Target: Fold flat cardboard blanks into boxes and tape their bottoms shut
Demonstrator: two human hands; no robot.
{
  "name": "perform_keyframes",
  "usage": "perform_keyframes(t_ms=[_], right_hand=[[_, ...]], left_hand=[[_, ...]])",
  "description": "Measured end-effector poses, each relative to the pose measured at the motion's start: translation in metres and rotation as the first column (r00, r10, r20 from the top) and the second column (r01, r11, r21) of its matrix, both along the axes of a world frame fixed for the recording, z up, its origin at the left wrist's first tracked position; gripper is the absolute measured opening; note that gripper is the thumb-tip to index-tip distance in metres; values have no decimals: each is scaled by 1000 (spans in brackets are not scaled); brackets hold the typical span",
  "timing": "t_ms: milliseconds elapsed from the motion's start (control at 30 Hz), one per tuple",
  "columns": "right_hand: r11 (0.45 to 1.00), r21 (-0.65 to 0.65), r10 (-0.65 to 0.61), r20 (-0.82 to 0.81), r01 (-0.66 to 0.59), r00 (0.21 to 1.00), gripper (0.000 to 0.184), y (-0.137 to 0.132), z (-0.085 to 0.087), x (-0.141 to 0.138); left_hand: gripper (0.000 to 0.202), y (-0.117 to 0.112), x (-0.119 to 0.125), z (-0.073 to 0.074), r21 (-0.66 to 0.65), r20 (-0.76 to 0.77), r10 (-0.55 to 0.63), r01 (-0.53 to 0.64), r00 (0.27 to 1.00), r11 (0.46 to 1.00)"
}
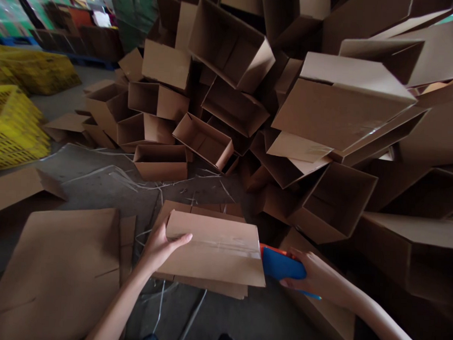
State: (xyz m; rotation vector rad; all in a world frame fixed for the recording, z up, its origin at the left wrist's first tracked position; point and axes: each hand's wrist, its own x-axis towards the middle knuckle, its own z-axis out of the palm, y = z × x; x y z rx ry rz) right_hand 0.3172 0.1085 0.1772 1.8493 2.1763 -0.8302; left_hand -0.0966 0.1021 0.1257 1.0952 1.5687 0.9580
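My left hand (pixel 166 245) grips the left end of a small cardboard box (pixel 212 251), its thumb lying over the top face. A shiny strip, like clear tape, runs across that face toward the right end. In my right hand (pixel 312 277) is a blue and orange tape dispenser (pixel 282 263), held close against the box's right end. My fingers are wrapped round it and partly hide it. Beneath the box lies a stack of flattened cardboard (pixel 222 289), mostly covered by it.
Open cardboard boxes (pixel 208 139) are heaped ahead and to the right. Flat cardboard sheets (pixel 67 263) lie at the left. Yellow plastic crates (pixel 16 128) stand farther left. Loose pale straps (pixel 125 179) are scattered on the floor.
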Motion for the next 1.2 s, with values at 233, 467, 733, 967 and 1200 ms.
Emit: perform_keyframes(t_ms=[233,467,733,967,1200], right_hand=[[999,-35,11,-4,-11,1000,54,0,-2,0],[1000,1,-22,24,22,999,58,-1,-3,0],[998,47,-38,4,38,999,47,-8,-7,-8],[985,142,-104,27,99,994,39,-20,-4,-23],[970,220,-126,80,106,989,37,-32,-10,-31]], left_hand=[[76,0,-1,-5,24,-4,-3,3,1000,1000],[74,0,-1,-5,20,22,4,-4,1000,1000],[73,2,-2,-5,-8,-1,3,-3,1000,1000],[68,1,-1,-1,16,25,23,-24,999,1000],[68,2,0,-1,-5,19,35,-34,999,999]])
